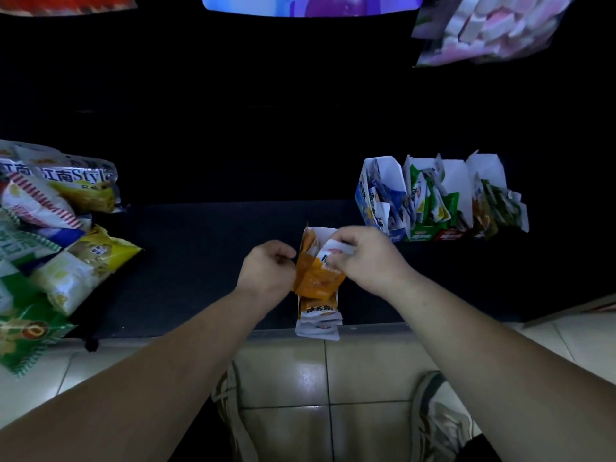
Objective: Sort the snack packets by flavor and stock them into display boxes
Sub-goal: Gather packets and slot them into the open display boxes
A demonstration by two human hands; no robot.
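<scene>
Orange box (315, 285) stands at the desk's (200, 245) near edge. Just over its open top, the right hand (366, 258) has its fingers (343, 238) clamped on a white packet (333, 253). The left hand (266, 271) pinches the box's nine-o'clock wall. Filled boxes (433, 201) sit at two o'clock, loose bags (60, 235) at nine.

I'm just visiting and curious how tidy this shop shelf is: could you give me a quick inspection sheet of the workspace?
Surface: dark shelf, dimly lit.
Job's things: orange display box at the front edge, packets inside; row of filled display boxes at back right.
Clutter: pile of large snack bags on the left.
Grippers: left hand grips the orange display box's side; right hand pinches a white packet over it.
Cables: nothing seen.
Surroundings: hanging bags above; tiled floor below.
</scene>
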